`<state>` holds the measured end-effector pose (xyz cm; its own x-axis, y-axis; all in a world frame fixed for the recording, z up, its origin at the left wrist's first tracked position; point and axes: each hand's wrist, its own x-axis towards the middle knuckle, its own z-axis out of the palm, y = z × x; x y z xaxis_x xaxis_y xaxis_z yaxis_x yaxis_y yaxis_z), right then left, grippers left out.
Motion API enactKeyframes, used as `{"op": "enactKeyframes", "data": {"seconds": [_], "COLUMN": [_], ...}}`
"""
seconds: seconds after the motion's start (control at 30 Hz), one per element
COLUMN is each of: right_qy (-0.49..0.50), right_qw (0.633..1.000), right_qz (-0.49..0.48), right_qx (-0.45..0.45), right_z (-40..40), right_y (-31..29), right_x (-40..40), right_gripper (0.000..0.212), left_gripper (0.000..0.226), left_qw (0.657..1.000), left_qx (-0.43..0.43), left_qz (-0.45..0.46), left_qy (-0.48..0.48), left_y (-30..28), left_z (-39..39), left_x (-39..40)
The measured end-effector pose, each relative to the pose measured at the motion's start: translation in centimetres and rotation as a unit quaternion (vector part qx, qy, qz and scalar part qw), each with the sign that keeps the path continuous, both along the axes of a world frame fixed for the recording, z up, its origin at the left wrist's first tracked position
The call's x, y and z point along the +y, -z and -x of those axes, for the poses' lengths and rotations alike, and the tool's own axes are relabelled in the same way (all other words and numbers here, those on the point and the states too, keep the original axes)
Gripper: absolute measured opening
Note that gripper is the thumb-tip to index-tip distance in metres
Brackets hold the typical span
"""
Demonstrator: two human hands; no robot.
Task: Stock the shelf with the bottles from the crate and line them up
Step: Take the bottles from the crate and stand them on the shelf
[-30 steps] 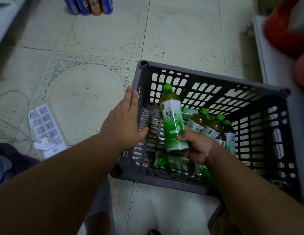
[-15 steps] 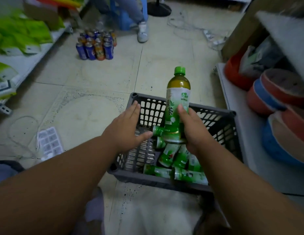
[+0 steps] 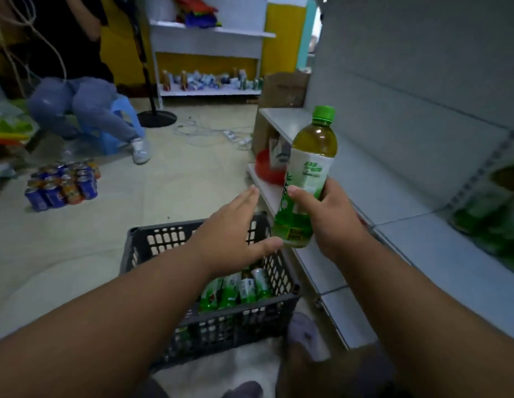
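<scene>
Nearest the camera, the crate (image 3: 209,320) sat on the floor with more bottles (image 3: 235,288) lying on their sides inside it. Just above it the left hand (image 3: 232,239) hovered flat, fingers straight and holding nothing — probably ready to steady the crate or take a handover. The right hand (image 3: 333,222) wrapped thumb and fingers round the lower half of one bottle (image 3: 307,179), upright with its green cap up, carried over the edge of the low white shelf (image 3: 422,248), likely so it could go down standing. Its green-and-white label bore writing too blurred to read. Further right, blurred green bottles already stood on the shelf. Beyond — a can pack (image 3: 62,185) on the floor.
</scene>
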<state>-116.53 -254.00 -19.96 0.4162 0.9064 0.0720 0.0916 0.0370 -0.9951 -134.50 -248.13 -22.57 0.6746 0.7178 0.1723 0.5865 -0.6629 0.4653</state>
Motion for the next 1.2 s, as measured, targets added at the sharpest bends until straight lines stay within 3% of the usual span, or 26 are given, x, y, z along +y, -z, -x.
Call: {"op": "enactKeyframes", "data": {"seconds": [0.17,0.3,0.57,0.8,0.87,1.0,1.2], "right_qy": [0.112,0.17,0.281,0.382,0.415,0.487,0.554], "right_qw": [0.993,0.984,0.959,0.922,0.905,0.859,0.801], "right_qz": [-0.028,-0.047,-0.029,0.035,0.061,0.117,0.179], "right_qx": [-0.014,-0.03,-0.029,-0.054,-0.068,-0.111,-0.142], "right_z": [-5.0,-9.1,-16.7,-22.6,-24.5,-28.4,-32.7], "right_y": [-3.1,-4.1,-0.8,1.5,2.1,3.2,5.3], "right_x": [-6.5,-10.3,-16.2,-20.2,-21.3,-23.5,-26.0], "right_gripper": [0.048,0.049,0.061,0.058,0.061,0.063,0.068], "left_gripper": [0.104,0.101,0.092,0.076,0.077,0.102,0.101], "left_qw": [0.994,0.986,0.961,0.93,0.92,0.907,0.891], "left_qx": [-0.041,-0.057,-0.086,-0.084,-0.068,0.025,0.134], "left_qz": [-0.024,0.006,0.072,0.103,0.094,0.058,-0.079], "left_qy": [0.094,0.157,0.252,0.343,0.374,0.416,0.427], "left_y": [-2.6,-3.3,-0.6,2.9,3.9,5.9,8.2], "left_z": [-7.0,-12.4,-23.4,-33.4,-36.3,-41.8,-46.4], "left_x": [-4.1,-6.1,-8.6,-11.4,-12.1,-13.4,-15.8]}}
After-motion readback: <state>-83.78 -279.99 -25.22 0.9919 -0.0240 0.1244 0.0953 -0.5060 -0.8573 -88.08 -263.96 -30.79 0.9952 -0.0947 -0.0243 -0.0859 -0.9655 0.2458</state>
